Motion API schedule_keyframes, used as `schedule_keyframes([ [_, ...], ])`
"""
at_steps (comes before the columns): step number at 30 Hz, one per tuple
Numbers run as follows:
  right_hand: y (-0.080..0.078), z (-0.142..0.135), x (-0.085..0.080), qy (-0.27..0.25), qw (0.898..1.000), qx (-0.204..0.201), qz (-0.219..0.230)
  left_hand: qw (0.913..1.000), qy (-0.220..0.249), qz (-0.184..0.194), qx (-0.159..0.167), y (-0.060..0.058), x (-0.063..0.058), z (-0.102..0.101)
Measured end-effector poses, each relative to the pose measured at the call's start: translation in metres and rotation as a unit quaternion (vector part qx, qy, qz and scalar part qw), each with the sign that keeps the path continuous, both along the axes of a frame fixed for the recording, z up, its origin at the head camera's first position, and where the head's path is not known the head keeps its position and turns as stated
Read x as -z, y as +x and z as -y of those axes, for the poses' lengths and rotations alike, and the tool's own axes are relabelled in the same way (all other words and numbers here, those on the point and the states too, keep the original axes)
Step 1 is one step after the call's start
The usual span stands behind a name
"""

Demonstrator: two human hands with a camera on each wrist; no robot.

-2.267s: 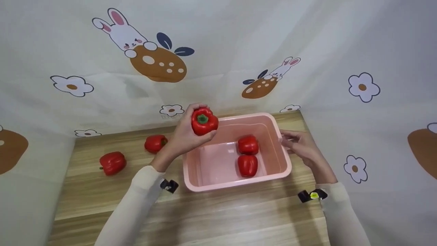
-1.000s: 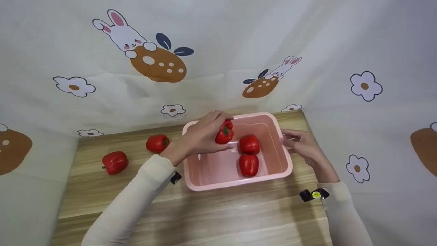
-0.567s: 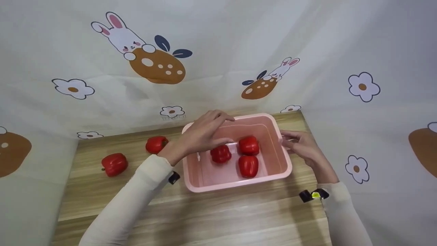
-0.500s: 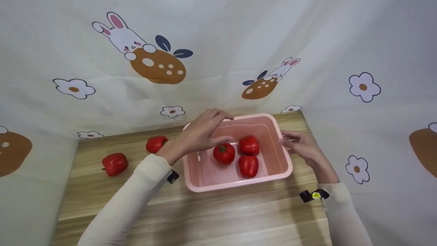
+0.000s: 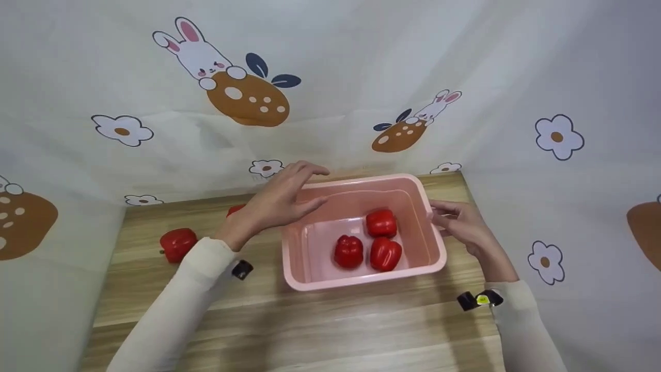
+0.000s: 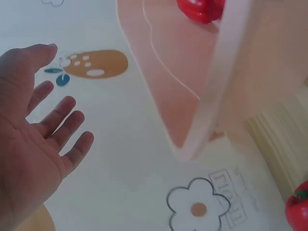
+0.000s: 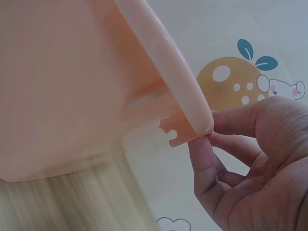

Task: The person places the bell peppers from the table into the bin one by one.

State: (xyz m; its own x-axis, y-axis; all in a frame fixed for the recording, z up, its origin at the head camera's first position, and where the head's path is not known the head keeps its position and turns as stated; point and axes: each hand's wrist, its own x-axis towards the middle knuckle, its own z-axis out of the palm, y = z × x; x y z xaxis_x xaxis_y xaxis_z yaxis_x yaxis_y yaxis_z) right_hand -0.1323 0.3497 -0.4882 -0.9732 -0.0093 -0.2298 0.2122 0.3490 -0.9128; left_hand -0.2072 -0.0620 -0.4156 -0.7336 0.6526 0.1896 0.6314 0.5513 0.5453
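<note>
A pink plastic bin (image 5: 361, 283) holds three red bell peppers: one at the front left (image 5: 348, 252), one at the back (image 5: 381, 223) and one at the front right (image 5: 386, 253). Over the bin's left rim hovers my left hand (image 5: 276, 201), holding nothing, thumb and fingers spread apart; the left wrist view shows its palm (image 6: 29, 154) bare. My right hand (image 5: 467, 227) pinches the bin's right rim between thumb and fingers, plainly seen in the right wrist view at the rim's end (image 7: 204, 127).
Left of the bin, a bell pepper (image 5: 178, 245) lies on the wood-grain table (image 5: 330, 330). Another bell pepper (image 5: 235, 209) is mostly hidden behind my left hand. A printed cloth (image 5: 330, 134) with rabbits and flowers rises behind the table and at both sides.
My left hand carried a bell pepper rightward over the bin, let it go inside and drew back left. That pepper shifted toward the bin's front. The right hand stayed at the rim.
</note>
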Motion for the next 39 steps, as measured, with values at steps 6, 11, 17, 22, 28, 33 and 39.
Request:
schedule_keyframes([
  [6,0.005,-0.005,-0.004,0.008,1.0,0.0,0.005,0.9974,0.064,-0.016,-0.027,0.0,0.016,0.026],
  [11,0.003,-0.002,-0.004,0.009,1.0,-0.007,0.009,0.9902,0.117,-0.047,-0.06,0.005,0.031,0.053],
  [17,0.001,0.0,-0.002,0.008,1.0,-0.005,0.013,0.986,0.131,-0.036,-0.097,0.009,0.041,0.078],
  [22,0.0,0.001,-0.003,0.007,1.0,-0.01,0.012,0.9814,0.142,-0.026,-0.126,0.016,0.046,0.092],
  [28,0.001,0.002,-0.001,-0.004,1.0,-0.007,0.015,0.9737,0.163,-0.015,-0.158,0.024,0.061,0.107],
  [33,0.0,0.003,0.0,-0.007,1.0,-0.007,0.019,0.9635,0.184,0.002,-0.194,0.034,0.078,0.119],
  [39,-0.002,0.001,-0.001,0.003,1.0,-0.013,0.015,0.9479,0.224,0.016,-0.226,0.046,0.1,0.132],
])
